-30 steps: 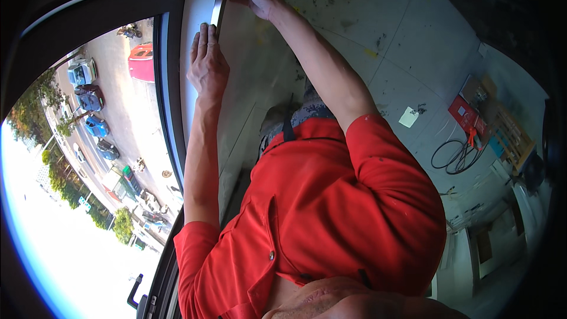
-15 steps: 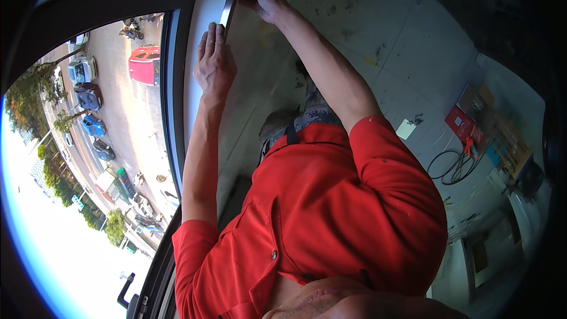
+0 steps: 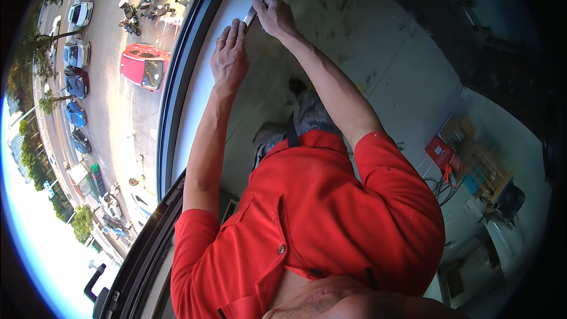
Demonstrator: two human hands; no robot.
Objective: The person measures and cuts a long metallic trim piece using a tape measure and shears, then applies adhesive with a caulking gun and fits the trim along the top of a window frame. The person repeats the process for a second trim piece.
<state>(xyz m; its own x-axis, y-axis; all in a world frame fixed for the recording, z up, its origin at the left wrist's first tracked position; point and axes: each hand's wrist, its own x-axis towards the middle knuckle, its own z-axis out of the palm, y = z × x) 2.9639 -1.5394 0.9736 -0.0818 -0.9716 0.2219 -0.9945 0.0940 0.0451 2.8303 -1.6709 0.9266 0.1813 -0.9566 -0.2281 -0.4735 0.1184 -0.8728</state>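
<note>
My left hand lies on the white window sill, its fingers stretched out together toward the far end and their tips by the inner edge. Just beyond, my right hand has its fingers curled and pressed against a pale edge strip near the sill's far corner. The strip shows between the two hands as a narrow bright band. My right palm and thumb are partly hidden, so how far the fingers wrap round the strip cannot be seen.
A dark window frame borders the sill on the left, with a street and a red car far below outside. A black window handle is at the lower left. To the right, a red box and cables lie on the floor.
The whole view has shifted, bringing the sill and both hands farther right. My right hand has moved slightly nearer along the edge strip, toward my left hand, which stays on the sill.
</note>
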